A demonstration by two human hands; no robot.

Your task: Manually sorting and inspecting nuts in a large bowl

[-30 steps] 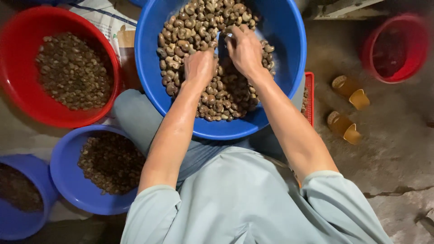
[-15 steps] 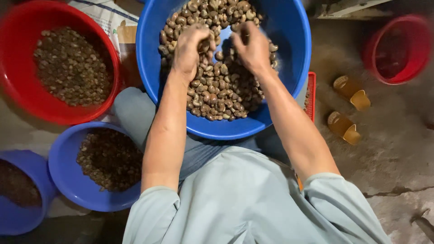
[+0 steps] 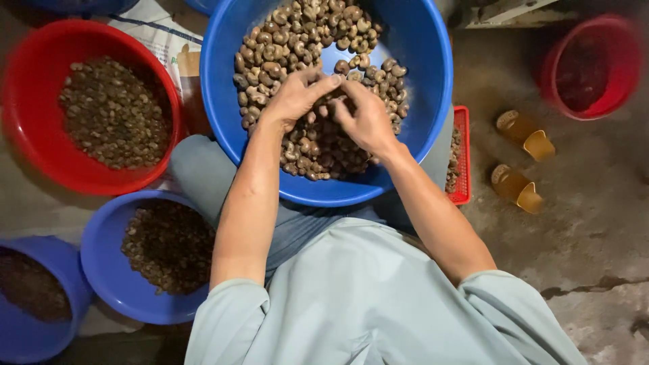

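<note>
A large blue basin (image 3: 433, 101) rests on my lap, heaped with raw cashew nuts (image 3: 297, 34). Both hands are inside it, on the near part of the heap, fingertips meeting. My left hand (image 3: 294, 94) lies on the nuts with its fingers stretched out to the right. My right hand (image 3: 368, 120) is beside it, its fingers curled down into the pile. What they enclose is hidden. I wear a light blue-grey top (image 3: 365, 304) with short sleeves.
On the left stand a red basin (image 3: 27, 135) of darker nuts and two smaller blue basins (image 3: 101, 270) (image 3: 40, 348), also filled. A printed sack (image 3: 162, 37) lies behind them. A red crate (image 3: 463, 155), two amber containers (image 3: 524, 135) and a red bucket (image 3: 622, 67) sit on the concrete floor to the right.
Both hands have come down from the far part of the heap toward me and drawn together. The left hand has gone from a closed grip to spread fingers.
</note>
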